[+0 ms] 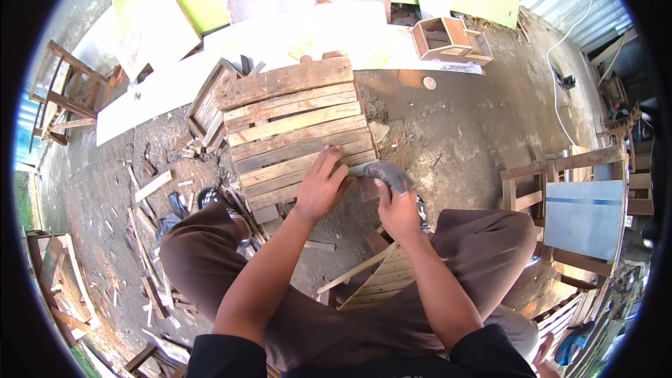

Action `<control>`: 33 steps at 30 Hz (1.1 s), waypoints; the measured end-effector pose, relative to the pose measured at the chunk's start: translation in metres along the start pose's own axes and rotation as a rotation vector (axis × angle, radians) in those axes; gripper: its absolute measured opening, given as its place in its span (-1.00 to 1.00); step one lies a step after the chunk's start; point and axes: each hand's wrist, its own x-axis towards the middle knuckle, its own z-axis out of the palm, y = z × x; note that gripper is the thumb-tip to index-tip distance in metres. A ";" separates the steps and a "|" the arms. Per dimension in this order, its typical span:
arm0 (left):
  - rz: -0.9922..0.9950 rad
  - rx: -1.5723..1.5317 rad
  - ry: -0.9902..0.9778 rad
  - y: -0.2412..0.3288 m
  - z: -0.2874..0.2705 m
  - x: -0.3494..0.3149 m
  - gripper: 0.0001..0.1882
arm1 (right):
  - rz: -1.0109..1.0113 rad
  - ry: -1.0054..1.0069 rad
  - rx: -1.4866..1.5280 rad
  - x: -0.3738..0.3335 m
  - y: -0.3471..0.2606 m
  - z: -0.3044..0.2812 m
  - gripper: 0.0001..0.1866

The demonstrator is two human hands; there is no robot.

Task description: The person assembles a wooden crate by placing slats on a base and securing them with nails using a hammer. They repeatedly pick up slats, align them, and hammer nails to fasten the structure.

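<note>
A slatted wooden panel (297,144) of weathered boards stands in front of me between my knees. My left hand (323,180) lies on its near right part, fingers stretched over the slats and the thumb toward a dark grey curved piece (381,170). Around the right end of that piece my right hand (399,211) is closed. The curved piece looks smeared and its exact kind is not plain; its left end reaches the panel's edge near my left thumb. Just below it shows a small brown block (367,189), partly covered.
Wood scraps (152,186) litter the ground on the left. Another slatted piece (381,281) lies beneath my legs. Beyond the panel are a white sheet (280,45) and a small wooden box (448,36). A wooden frame with a pale board (584,220) stands at right.
</note>
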 end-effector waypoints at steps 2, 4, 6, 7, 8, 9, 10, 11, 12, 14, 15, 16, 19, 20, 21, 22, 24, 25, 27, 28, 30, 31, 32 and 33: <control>-0.009 -0.021 -0.005 -0.001 -0.001 -0.001 -0.63 | -0.020 0.003 0.028 0.007 0.000 -0.010 -0.78; -0.016 -0.034 -0.011 -0.003 -0.001 -0.001 -0.62 | -0.114 0.107 0.083 0.010 0.003 -0.016 -0.78; -0.027 -0.050 -0.022 -0.004 -0.001 -0.003 -0.60 | -0.222 0.254 -0.082 0.005 0.009 -0.012 -0.79; -0.028 -0.053 -0.025 -0.004 -0.001 -0.003 -0.58 | -0.367 0.412 -0.264 0.003 0.013 -0.001 -0.79; -0.025 -0.055 -0.029 -0.005 -0.001 -0.002 -0.55 | -0.393 0.446 -0.238 -0.002 0.016 0.005 -0.79; -0.050 -0.071 -0.035 -0.004 -0.002 -0.001 -0.51 | -0.365 0.422 -0.113 -0.006 0.019 0.011 -0.78; -0.071 -0.085 -0.041 -0.003 -0.003 -0.001 -0.47 | -0.272 0.353 -0.088 -0.008 0.020 0.015 -0.77; -0.088 -0.099 -0.045 -0.002 -0.005 0.001 -0.42 | -0.103 0.155 -0.104 -0.009 0.023 0.014 -0.77; -0.123 -0.131 -0.052 0.000 -0.008 0.002 -0.38 | 0.108 -0.057 -0.124 -0.008 0.024 0.013 -0.76; -0.180 -0.193 -0.066 0.002 -0.013 0.005 -0.29 | 0.096 0.018 -0.088 -0.003 0.026 0.008 -0.77; -0.208 -0.205 -0.076 0.004 -0.016 0.005 -0.29 | 0.022 0.108 -0.054 -0.002 0.026 0.007 -0.78; -0.239 -0.214 -0.084 0.005 -0.020 0.005 -0.30 | -0.055 0.194 -0.017 0.000 0.026 0.008 -0.78; -0.317 -0.265 -0.026 0.004 -0.036 0.001 -0.36 | -0.232 0.398 -0.083 -0.013 0.024 0.019 -0.76; -0.329 -0.301 0.012 0.004 -0.041 -0.001 -0.39 | -0.323 0.396 -0.083 -0.017 0.027 0.021 -0.70; -0.325 -0.243 0.067 0.003 -0.048 -0.002 -0.44 | -0.330 0.290 -0.074 -0.020 0.028 0.022 -0.63; -0.310 -0.197 0.132 -0.001 -0.057 -0.001 -0.48 | -0.143 0.146 -0.133 -0.021 0.028 0.025 -0.64; -0.318 -0.115 0.274 -0.010 -0.071 0.000 -0.55 | 0.223 -0.037 -0.141 -0.023 0.016 0.032 -0.67; -0.340 -0.075 0.347 -0.016 -0.079 0.001 -0.57 | 0.156 -0.003 -0.086 -0.014 0.011 0.030 -0.77; -0.432 -0.033 0.436 -0.029 -0.094 -0.004 -0.58 | 0.164 0.053 0.149 0.002 -0.009 0.019 -0.81; -0.484 0.045 0.432 -0.033 -0.100 -0.009 -0.57 | 0.164 0.082 0.280 0.009 -0.022 0.010 -0.79; -0.566 0.176 0.430 -0.041 -0.106 -0.020 -0.56 | 0.041 0.157 0.427 0.029 -0.046 -0.013 -0.76; -0.601 0.231 0.366 -0.042 -0.106 -0.028 -0.45 | 0.083 0.156 0.468 0.031 -0.057 -0.033 -0.75; -0.634 0.282 0.299 -0.039 -0.104 -0.036 -0.33 | 0.125 0.157 0.509 0.034 -0.066 -0.052 -0.73; -0.663 0.331 0.231 -0.035 -0.101 -0.043 -0.22 | 0.304 0.106 0.572 0.032 -0.075 -0.072 -0.71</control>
